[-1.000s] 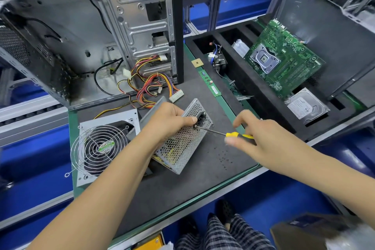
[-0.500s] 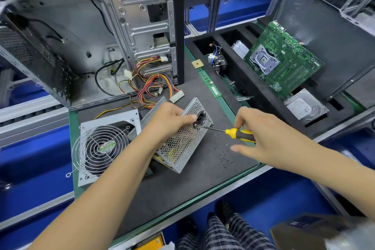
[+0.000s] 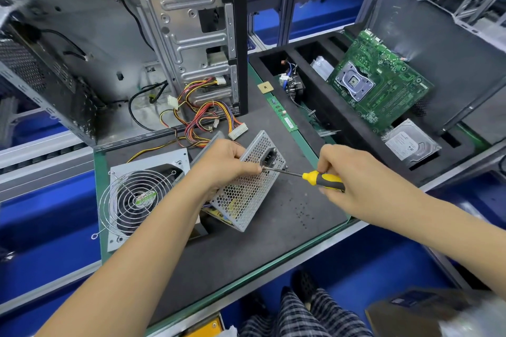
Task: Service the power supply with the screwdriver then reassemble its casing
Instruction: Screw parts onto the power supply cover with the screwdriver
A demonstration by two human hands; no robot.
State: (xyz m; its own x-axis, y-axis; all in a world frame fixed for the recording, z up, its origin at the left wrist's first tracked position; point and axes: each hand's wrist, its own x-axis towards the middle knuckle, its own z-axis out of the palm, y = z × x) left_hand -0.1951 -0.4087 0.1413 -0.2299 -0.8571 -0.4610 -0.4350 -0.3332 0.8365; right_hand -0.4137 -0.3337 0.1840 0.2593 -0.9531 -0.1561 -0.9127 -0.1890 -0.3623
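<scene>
left hand (image 3: 227, 164) hides screwdriver (image 3: 323, 180) tip on power supply (image 3: 246, 194).

Bright, even overhead light leaves only faint soft shadows on the dark work mat (image 3: 273, 241), the middle of which is sharp, while the wide lens bows the frame rails above it and blurs the cardboard box (image 3: 438, 314) at its lower right.
</scene>
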